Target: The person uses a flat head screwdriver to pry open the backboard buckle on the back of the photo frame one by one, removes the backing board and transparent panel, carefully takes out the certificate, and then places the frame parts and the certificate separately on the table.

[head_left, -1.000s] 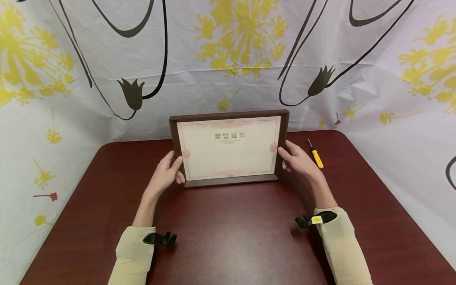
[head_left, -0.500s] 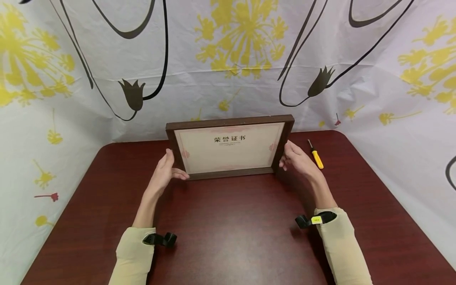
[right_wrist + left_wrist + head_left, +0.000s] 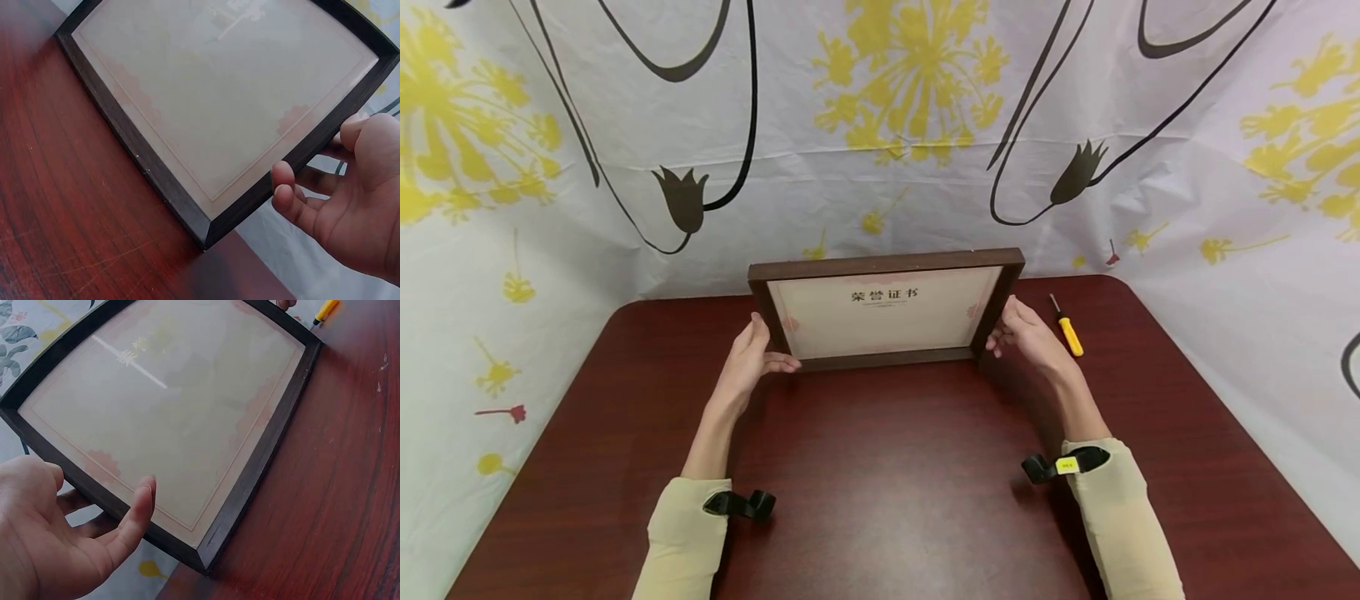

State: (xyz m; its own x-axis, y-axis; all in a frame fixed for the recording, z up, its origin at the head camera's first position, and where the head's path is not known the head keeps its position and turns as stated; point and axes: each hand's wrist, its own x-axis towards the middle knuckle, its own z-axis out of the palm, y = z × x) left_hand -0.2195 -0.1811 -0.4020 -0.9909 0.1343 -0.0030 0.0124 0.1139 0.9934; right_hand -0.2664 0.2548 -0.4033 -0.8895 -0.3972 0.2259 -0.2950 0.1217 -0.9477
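Note:
A dark brown picture frame [image 3: 887,265] with a pale certificate [image 3: 887,325] in it stands on its lower edge on the table, top tipped forward. At its left side is my left hand [image 3: 747,358]. In the left wrist view, some fingers pass behind the frame border [image 3: 100,497], one lies over its front, and the thumb is at the outer edge. My right hand [image 3: 1028,337] holds the opposite side. The right wrist view shows the thumb of that hand [image 3: 359,200] against the outer edge, two fingertips in front and other fingers behind. The frame's back is hidden.
A screwdriver with a yellow handle [image 3: 1071,337] lies to the right of the right hand. The dark red table [image 3: 887,500] meets a white patterned cloth [image 3: 887,200] behind and at both sides. Black straps with cameras [image 3: 741,505] sit on both sleeves.
The frame's top has tipped forward, and its lower edge has slid back across the table. The left thumb has left the frame's front for its outer side; the right fingers have shifted slightly.

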